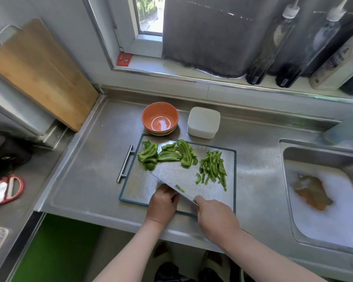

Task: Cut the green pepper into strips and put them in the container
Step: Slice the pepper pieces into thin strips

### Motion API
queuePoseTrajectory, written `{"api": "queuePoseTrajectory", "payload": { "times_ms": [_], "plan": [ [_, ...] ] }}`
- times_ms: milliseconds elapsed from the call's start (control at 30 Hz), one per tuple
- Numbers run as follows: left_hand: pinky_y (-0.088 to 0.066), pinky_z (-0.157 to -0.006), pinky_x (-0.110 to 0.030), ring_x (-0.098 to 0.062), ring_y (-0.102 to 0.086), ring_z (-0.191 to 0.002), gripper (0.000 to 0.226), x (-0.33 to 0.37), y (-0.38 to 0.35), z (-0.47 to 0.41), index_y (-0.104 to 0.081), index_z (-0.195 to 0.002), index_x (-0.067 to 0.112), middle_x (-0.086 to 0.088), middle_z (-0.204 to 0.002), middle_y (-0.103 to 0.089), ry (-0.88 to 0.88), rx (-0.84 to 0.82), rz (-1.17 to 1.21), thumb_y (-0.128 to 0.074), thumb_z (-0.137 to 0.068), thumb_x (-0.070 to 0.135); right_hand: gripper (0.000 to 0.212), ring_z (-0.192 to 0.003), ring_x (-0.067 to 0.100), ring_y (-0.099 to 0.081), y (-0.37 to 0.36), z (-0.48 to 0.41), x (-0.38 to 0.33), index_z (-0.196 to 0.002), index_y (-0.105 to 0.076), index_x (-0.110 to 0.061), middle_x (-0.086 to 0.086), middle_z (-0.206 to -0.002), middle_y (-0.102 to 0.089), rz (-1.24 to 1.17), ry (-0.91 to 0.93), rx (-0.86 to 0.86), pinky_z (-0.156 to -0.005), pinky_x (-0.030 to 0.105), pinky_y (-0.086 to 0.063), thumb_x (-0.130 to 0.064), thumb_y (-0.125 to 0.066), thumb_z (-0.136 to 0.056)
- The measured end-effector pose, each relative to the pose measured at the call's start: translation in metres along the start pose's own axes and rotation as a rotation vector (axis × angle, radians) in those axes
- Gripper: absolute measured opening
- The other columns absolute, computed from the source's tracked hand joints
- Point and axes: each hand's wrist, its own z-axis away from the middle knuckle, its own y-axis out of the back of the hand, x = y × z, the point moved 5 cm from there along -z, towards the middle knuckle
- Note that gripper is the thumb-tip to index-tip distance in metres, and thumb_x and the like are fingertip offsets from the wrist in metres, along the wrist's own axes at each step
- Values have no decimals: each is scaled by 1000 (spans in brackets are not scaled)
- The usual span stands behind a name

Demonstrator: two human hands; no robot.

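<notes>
**STATUS: CUTTING PART DONE, NOTHING TRANSFERRED**

1. Cut stock. A pile of finished strips [212, 169] lies on the right side of the cutting board [135, 190]. One stray sliver [179, 188] clings to the flat of the cleaver [171, 180].

2. Uncut stock. Several wide pepper pieces [167, 153] lie along the far edge of the board, to the left of the strips and apart from them. By eye, more than half of the pepper is left to slice.

3. Hands. Your right hand [216, 218] is wrapped around the cleaver's handle, with the blade angled across the near half of the board. Your left hand [163, 203] sits against the blade near its heel with its fingers curled under. Whether they hold anything cannot be told.

4. Receiving vessel. The white container [203, 122] stands just beyond the board, beside an orange bowl [159, 119]. It looks to be lidded. No pepper shows in either.

5. Remaining work. Slice the wide pieces, open the container if it is closed, then move all the strips into it.
</notes>
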Motion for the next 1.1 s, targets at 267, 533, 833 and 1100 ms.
{"api": "queuePoseTrajectory", "payload": {
  "times_ms": [267, 533, 833, 1100],
  "plan": [
    [-54, -67, -27, -20, -63, -82, 28, 2, 0, 0, -77, -84, 9, -10, -87, -72, -27, 15, 23, -87, -60, -4, 19, -67, 26, -52, 1, 5, 0, -107, -48, -22, -1, -75, -48, 14, -46, -14, -59, 38, -43, -13, -34, -97],
    [-56, -71, -29, -22, -65, -85, 27, 0, -1, -1, -77, -85, 11, -8, -91, -72, -9, -11, 50, -82, -64, -5, 19, -58, 21, -45, -1, 2, 0, -98, -40, -21, -1, -70, -44, 33, -71, -63, -49, 35, -33, -3, -36, -91],
    [-55, -69, -28, -23, -65, -83, 28, -1, -1, 0, -77, -86, 10, -9, -89, -72, 11, -3, 48, -84, -63, -5, 21, -54, 18, -36, 1, -6, -7, -97, -35, -20, 0, -68, -39, 49, -48, -80, -46, 34, -25, 0, -36, -90],
    [-50, -69, -23, -19, -61, -79, 20, -3, -4, 1, -75, -78, 13, -5, -84, -69, 61, -8, 58, -85, -66, 0, 15, -61, 24, -45, -11, -21, -6, -96, -38, -20, -1, -68, -41, -11, -45, -53, -52, 37, -33, -5, -36, -94]
  ]
}}
